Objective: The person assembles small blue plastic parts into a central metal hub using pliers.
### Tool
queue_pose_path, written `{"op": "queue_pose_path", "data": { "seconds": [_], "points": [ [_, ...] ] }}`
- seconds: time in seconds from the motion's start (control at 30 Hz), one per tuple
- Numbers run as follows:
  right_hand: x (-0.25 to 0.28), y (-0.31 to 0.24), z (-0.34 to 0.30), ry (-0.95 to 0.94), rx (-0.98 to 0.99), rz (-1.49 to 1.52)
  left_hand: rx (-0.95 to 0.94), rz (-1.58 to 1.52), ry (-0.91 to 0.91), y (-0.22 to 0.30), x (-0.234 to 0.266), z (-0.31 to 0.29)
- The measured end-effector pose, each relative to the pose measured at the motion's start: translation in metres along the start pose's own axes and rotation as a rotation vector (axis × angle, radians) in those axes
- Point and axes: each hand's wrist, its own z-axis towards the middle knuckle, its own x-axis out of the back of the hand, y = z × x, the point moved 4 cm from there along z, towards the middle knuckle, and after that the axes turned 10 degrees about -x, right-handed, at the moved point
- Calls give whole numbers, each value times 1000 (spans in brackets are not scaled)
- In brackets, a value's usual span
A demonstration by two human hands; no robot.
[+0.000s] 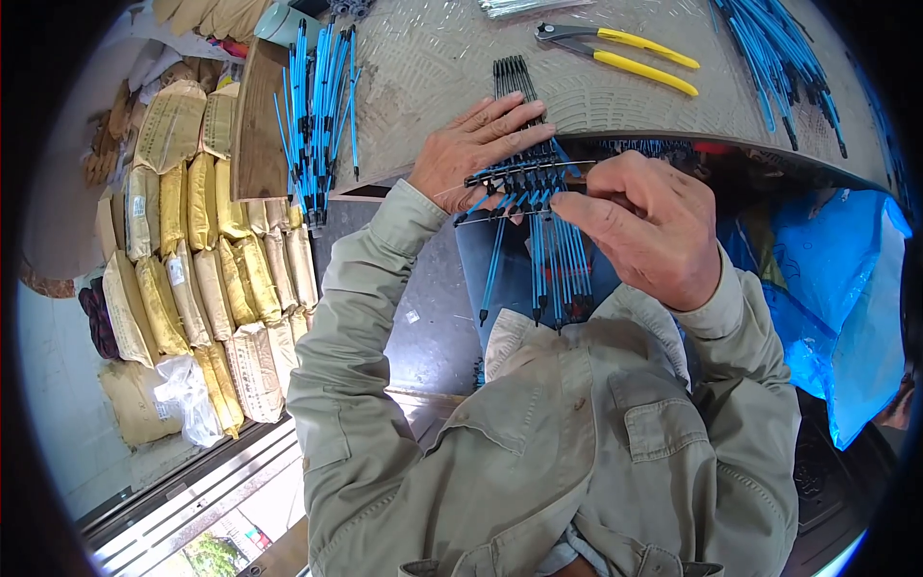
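Note:
A row of thin blue rods (562, 255) with black ends lies side by side over the table's front edge, its near ends hanging above my lap. Black connectors (529, 183) and two thin metal bars (481, 217) cross it. My left hand (481, 144) grips the row from the left, fingers laid across the top and the thumb lower down, partly hidden. At the right ends of the bars, my right hand (654, 221) is closed, thumb and index finger bent toward the connectors. What sits between those fingertips is too small to make out.
Yellow-handled pliers (639, 62) lie on the patterned tabletop (413, 96). Loose blue rods are bundled at the left (322, 106) and far right (779, 58). Stacked yellow and tan packets (202, 260) stand left, beyond a wooden board (261, 125). A blue plastic bag (817, 288) hangs right.

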Motion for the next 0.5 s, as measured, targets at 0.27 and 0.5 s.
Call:
{"op": "queue_pose_path", "data": {
  "seconds": [0.27,0.5],
  "points": [
    [-2,-2,-1,1,-14,4,7,-18,15,3,1,3],
    [0,-2,-1,-6,-18,1,-13,-29,8,3,2,-1]
  ]
}}
